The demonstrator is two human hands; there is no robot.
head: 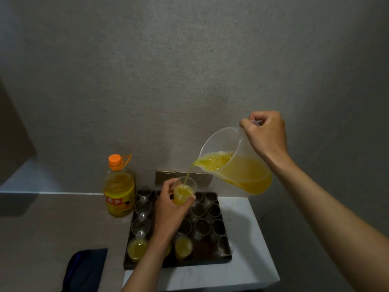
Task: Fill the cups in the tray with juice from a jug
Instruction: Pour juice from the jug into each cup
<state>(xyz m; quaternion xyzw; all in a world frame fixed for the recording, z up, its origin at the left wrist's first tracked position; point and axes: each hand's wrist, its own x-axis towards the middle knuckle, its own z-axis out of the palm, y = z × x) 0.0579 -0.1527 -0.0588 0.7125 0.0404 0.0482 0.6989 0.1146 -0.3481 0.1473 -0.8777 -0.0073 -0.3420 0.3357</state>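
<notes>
My right hand [265,134] grips the handle of a clear plastic jug [235,163] and holds it tilted to the left, high above the tray. A thin stream of orange juice runs from its spout into a clear cup [185,191] that my left hand [171,209] holds above the tray. That cup is more than half full. The dark tray [210,260] on the white counter carries several clear cups. Two cups in its front row, one [136,248] at the left and one [183,247] near the middle, hold juice. The others look empty. My left forearm hides part of the front row.
A large juice bottle [119,186] with an orange cap stands left of the tray against the wall. A wall socket plate [202,178] sits behind the tray. A dark pouch [84,268] lies at the lower left. The white counter's [252,249] edge runs close to the tray's right and front.
</notes>
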